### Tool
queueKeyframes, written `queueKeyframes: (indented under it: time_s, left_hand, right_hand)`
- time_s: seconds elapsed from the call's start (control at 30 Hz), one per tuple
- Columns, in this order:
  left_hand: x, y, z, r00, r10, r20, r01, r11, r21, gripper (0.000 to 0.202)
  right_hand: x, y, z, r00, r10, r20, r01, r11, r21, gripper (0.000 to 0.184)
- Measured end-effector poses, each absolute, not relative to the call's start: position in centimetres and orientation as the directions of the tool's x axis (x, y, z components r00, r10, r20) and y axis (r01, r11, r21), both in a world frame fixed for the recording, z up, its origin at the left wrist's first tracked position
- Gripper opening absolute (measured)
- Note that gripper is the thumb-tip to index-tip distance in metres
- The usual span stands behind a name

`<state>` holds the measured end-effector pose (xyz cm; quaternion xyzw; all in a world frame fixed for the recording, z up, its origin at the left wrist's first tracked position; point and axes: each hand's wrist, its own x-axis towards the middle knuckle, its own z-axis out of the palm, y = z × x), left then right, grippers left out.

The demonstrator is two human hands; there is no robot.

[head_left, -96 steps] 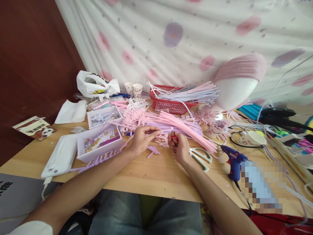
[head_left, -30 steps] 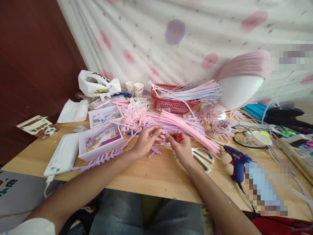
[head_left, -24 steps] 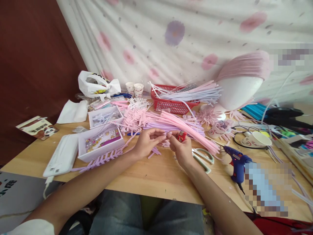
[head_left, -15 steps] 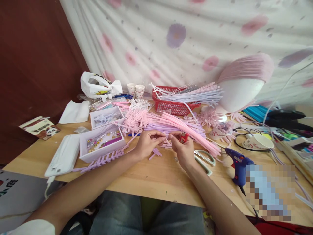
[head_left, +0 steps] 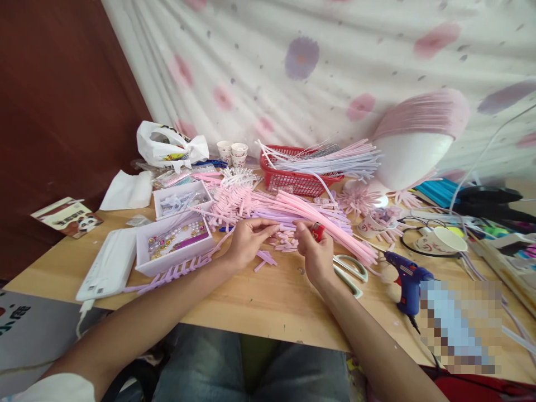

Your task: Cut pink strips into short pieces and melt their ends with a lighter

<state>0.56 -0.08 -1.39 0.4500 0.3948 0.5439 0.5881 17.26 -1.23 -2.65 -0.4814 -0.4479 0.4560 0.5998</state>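
Note:
My left hand (head_left: 247,241) is closed in a pinch, holding a thin pink pipe cleaner piece at its fingertips. My right hand (head_left: 315,254) is closed round a small red lighter (head_left: 317,231), and its forefinger and thumb reach toward the same pink piece. Both hands hover just above the wooden table (head_left: 268,301), in front of a long heap of pink and lilac pipe cleaners (head_left: 293,209). Short cut pink bits (head_left: 264,258) lie beneath the hands.
White-handled scissors (head_left: 349,271) lie right of my right hand, then a blue glue gun (head_left: 404,276). Two white bead trays (head_left: 176,240), a white power bank (head_left: 109,268), a red basket (head_left: 295,178), paper cups (head_left: 439,243) and a white foam head (head_left: 408,153) surround the work.
The lighter's flame seen 3.2 s ago is out. My right hand has tilted the lighter aside and brought its fingertips to the pink piece held by my left hand.

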Motion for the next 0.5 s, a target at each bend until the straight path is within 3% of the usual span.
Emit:
queueKeyframes:
  time_s: [0.17,0.5]
  left_hand:
    - [0.5,0.17,-1.93,0.05,0.999,0.004,-0.341,0.013,0.94,0.035]
    - [0.76,-0.36,-1.04,0.068,0.997,-0.033,-0.353,0.055,0.934,0.039]
  right_hand:
    - [17.46,-1.5,-2.91,0.045,0.999,0.002,-0.162,0.01,-0.987,0.051]
    - [17.1,-1.96,-2.75,-0.081,0.994,-0.07,-0.105,-0.078,-0.991,0.036]
